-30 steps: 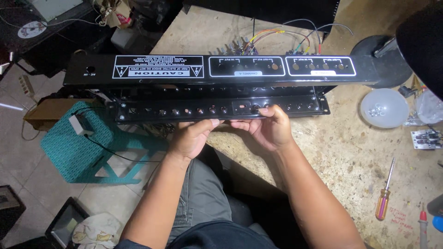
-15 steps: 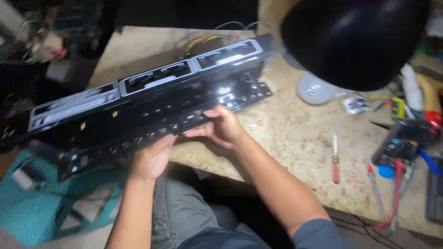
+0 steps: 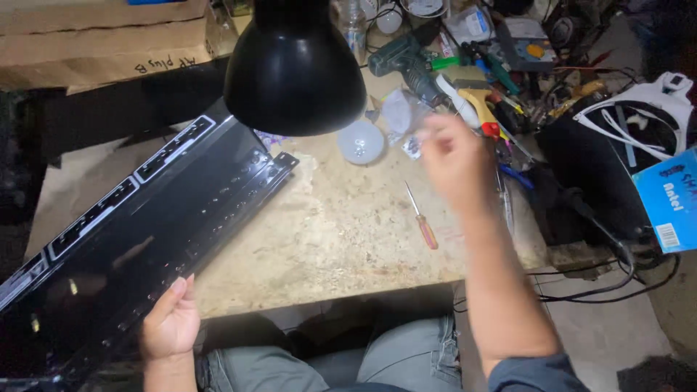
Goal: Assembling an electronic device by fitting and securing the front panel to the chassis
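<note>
Scuffed wooden bench (image 3: 348,239); left hand (image 3: 171,319) grips glossy black chassis (image 3: 138,239).

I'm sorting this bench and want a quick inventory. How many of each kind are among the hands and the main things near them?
Hands: 2, left hand on the black rack unit, right hand raised over the tools
Black rack unit: 1
Orange-handled screwdriver: 1
Black lamp shade: 1
White bulb: 1
Green drill: 1
Total: 7

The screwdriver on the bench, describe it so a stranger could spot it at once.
Start at the black lamp shade over the bench. Right of the pale bulb lies the screwdriver, alone on bare wood: thin metal shaft, orange handle.
</note>
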